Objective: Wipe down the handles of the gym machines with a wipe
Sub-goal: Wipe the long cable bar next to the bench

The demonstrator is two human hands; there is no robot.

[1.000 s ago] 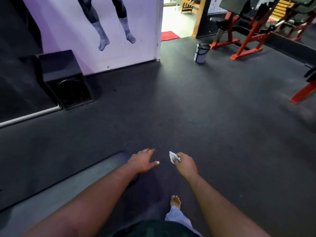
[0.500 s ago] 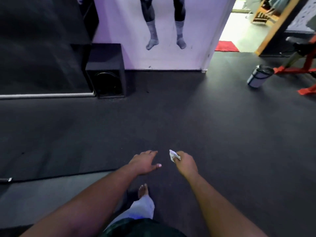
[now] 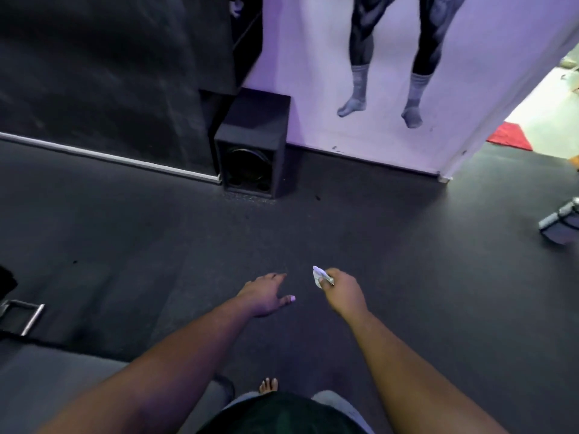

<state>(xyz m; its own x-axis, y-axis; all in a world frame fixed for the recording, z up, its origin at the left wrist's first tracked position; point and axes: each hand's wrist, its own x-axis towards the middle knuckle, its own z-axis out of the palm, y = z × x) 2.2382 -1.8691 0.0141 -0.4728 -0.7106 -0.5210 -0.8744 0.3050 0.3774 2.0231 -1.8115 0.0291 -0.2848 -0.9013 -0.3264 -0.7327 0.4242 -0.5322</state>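
So the view has swung left over the last second: the red machines that were off to the right are gone from sight, and the black speaker box (image 3: pixel 252 142) that sat far left is now pretty much dead ahead, against the wall with the poster of the legs (image 3: pixel 385 57). Only the bucket (image 3: pixel 560 223) is hanging on at the right edge, well right of the speaker box. The hands haven't really changed through the turn. My right hand (image 3: pixel 343 292) is pinching the small white wipe (image 3: pixel 319 276) between thumb and fingers, crumpled, held out in the air on the near side of the speaker box, well short of it and touching nothing. My left hand (image 3: pixel 266 294) is spread loose, fingers relaxed, holding nothing, just beside the right one. Bare foot (image 3: pixel 268 385) mid-step on the dark floor (image 3: pixel 125 245). Some metal frame bit (image 3: pixel 23 314) has crept in at the far left, well left of the speaker box, but I can't tell what it belongs to. My read: this is a walk between machines, no wiping going on right now, and since no handle is in view, the next one has to be further round to the left.
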